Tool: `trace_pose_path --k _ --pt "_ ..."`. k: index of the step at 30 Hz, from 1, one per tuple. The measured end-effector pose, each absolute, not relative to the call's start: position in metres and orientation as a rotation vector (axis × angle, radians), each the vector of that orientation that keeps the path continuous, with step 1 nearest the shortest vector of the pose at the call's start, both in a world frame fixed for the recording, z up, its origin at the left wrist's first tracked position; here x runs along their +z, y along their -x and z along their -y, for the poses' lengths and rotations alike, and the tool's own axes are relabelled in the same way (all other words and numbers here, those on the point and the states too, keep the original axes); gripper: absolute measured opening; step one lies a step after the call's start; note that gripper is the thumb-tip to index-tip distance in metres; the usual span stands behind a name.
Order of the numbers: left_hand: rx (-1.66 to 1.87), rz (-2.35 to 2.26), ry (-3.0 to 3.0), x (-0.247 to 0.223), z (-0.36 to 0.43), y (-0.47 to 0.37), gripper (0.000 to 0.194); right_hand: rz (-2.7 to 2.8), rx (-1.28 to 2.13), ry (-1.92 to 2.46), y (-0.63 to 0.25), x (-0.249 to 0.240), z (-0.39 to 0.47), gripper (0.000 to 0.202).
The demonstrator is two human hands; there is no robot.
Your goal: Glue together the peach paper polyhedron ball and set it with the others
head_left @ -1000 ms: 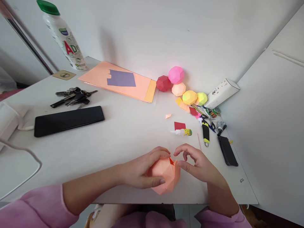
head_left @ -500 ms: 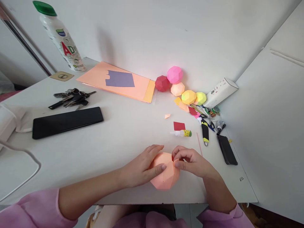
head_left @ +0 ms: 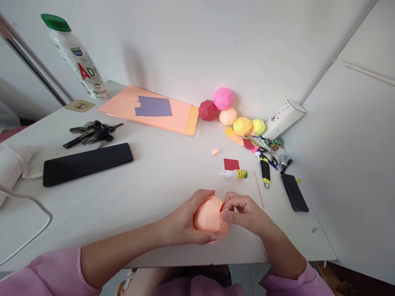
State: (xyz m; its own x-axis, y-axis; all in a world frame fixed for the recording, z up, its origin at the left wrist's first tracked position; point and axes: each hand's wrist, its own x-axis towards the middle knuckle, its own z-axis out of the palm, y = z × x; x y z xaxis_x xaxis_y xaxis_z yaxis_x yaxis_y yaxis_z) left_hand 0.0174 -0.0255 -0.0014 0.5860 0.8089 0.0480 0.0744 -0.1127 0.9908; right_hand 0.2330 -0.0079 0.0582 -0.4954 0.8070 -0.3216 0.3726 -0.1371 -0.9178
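Observation:
A faceted peach paper ball (head_left: 210, 216) is held just above the table's front edge. My left hand (head_left: 185, 222) wraps round its left side, fingers over the top and thumb along the lower front. At the upper right of the ball, beside a small gap with a darker orange inside, my right hand (head_left: 242, 211) pinches a paper flap between thumb and fingers. Beyond the ball lie a small glue bottle (head_left: 237, 174) and a red paper piece (head_left: 231, 164).
Several coloured paper balls (head_left: 223, 98) sit by the wall. A cutter (head_left: 265, 169) and a black case (head_left: 294, 193) lie right. Peach sheets (head_left: 160, 119), keys (head_left: 95, 133), a phone (head_left: 88, 163) and a bottle (head_left: 78, 61) are left.
The ball has turned in my left hand, whose thumb has moved from its upper face to its lower front. The gap at its top shows more. My right hand stays at the flap.

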Motion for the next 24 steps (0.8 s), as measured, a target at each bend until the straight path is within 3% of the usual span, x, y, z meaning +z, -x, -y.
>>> trace_pose_path --k 7,17,24 --pt "0.83 -0.77 -1.706 -0.008 0.022 -0.017 0.076 1.999 1.409 1.327 -0.24 0.064 0.008 0.03" --pt "0.877 -0.75 -1.682 0.003 0.022 -0.015 0.043 1.887 1.691 1.158 -0.238 0.057 0.007 0.029" --pt "0.917 -0.776 -1.667 0.003 0.023 -0.018 0.038 1.759 1.676 1.118 -0.23 0.051 0.012 0.026"
